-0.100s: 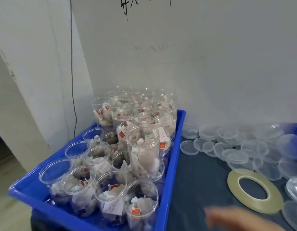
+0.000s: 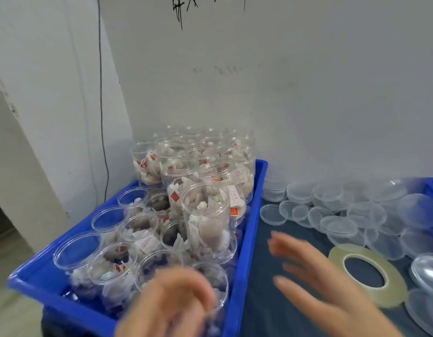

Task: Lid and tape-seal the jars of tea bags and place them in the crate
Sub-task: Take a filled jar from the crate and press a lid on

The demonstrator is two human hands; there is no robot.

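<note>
Jars [image 2: 205, 222] of tea bags are standing packed in the blue crate [image 2: 253, 215], most with open mouths and none visibly taped; the tall one is sitting upright near the crate's right wall. Since a moment ago both hands are now coming into view, where only a blurred edge of one was showing. The left hand [image 2: 171, 302] is hovering over the nearest jars at the crate's front; blur is hiding whether it is gripping anything, so its grip cannot be told. The right hand [image 2: 315, 271] is reaching forward above the dark mat, fingers spread and holding nothing, between the crate and the tape roll [image 2: 367, 274], with loose lids [image 2: 273, 215] lying beyond. Judgement: a jar pick-up is starting; lidding is not begun.
</note>
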